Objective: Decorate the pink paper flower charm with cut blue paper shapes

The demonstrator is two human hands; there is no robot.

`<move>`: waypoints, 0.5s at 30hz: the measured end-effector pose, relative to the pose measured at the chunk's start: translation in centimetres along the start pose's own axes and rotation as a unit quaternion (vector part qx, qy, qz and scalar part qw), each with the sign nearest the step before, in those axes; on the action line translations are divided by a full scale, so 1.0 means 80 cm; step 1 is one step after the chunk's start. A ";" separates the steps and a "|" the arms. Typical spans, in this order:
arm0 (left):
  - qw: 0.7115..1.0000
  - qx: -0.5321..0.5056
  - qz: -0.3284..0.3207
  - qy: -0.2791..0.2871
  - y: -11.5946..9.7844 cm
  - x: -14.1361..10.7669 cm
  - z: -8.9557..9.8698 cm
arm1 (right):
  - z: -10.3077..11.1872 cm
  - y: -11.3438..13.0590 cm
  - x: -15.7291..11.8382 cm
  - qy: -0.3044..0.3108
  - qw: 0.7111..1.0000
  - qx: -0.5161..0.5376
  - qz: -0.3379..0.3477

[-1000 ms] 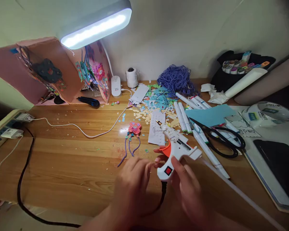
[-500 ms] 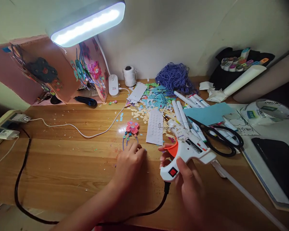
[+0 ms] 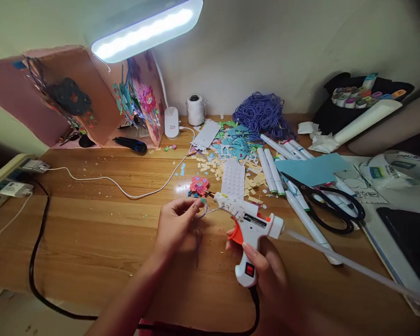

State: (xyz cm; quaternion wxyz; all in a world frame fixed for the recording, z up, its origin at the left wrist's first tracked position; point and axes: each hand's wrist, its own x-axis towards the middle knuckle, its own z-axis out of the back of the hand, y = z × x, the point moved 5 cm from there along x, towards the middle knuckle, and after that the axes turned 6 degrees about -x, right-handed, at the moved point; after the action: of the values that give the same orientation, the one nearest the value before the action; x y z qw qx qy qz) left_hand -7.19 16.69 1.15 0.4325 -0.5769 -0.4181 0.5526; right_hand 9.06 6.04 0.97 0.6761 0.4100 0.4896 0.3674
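My right hand (image 3: 266,266) is wrapped around the handle of a white hot glue gun (image 3: 255,224), fingers by its orange trigger. A long clear glue stick (image 3: 350,263) sticks out of its back. The gun's nozzle points left, close to a small green piece (image 3: 203,201). My left hand (image 3: 178,224) pinches that piece between thumb and fingertips, and a purple cord (image 3: 197,247) hangs down from there. Just beyond lies a pink glittery flower (image 3: 199,185) with small blue stars below it. Whether the nozzle touches the piece I cannot tell.
Paper scraps (image 3: 234,142), a dotted white sheet (image 3: 233,179), purple cord (image 3: 259,114) and white markers (image 3: 269,170) lie behind. Black scissors (image 3: 332,205) and tape (image 3: 395,170) are right. A black cable (image 3: 38,280) runs along the front left, and a lamp (image 3: 149,32) hangs overhead.
The glue gun has moved left and down, its nozzle now by my left hand. My left hand has turned and lifted the small green piece with the cord. The view shifted slightly.
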 end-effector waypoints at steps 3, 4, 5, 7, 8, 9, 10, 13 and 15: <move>1.000 -0.015 -0.008 -0.009 0.004 0.003 0.005 | -0.001 -0.006 0.001 0.001 1.000 0.006 -0.012; 1.000 -0.019 -0.010 -0.012 0.005 0.004 0.007 | -0.002 -0.009 0.002 0.002 1.000 0.010 -0.010; 1.000 -0.022 -0.012 -0.015 0.005 0.004 0.009 | -0.003 -0.011 0.004 0.000 1.000 0.014 -0.004; 0.999 -0.027 -0.015 -0.019 0.006 0.003 0.012 | -0.004 -0.015 0.005 -0.012 1.000 0.024 0.008; 0.999 -0.029 -0.016 -0.019 0.005 0.003 0.013 | -0.004 -0.016 0.005 -0.018 0.999 0.030 0.010; 0.999 -0.031 -0.017 -0.019 0.005 0.002 0.013 | -0.006 -0.018 0.005 -0.021 0.999 0.035 0.009; 0.999 -0.033 -0.019 -0.018 0.004 0.001 0.013 | -0.007 -0.018 0.005 -0.023 0.999 0.038 0.005; 0.999 -0.040 -0.021 -0.018 0.001 -0.001 0.012 | -0.010 -0.017 0.004 -0.021 0.999 0.038 0.007; 0.999 -0.043 -0.022 -0.016 0.000 -0.003 0.011 | -0.010 -0.017 0.004 -0.024 0.999 0.031 0.004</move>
State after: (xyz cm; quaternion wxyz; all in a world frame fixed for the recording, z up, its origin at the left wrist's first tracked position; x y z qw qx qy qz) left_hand -8.11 16.52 1.19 0.4127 -0.5770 -0.4605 0.5336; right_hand 8.51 5.93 -0.49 0.6730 0.4419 0.4825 0.3449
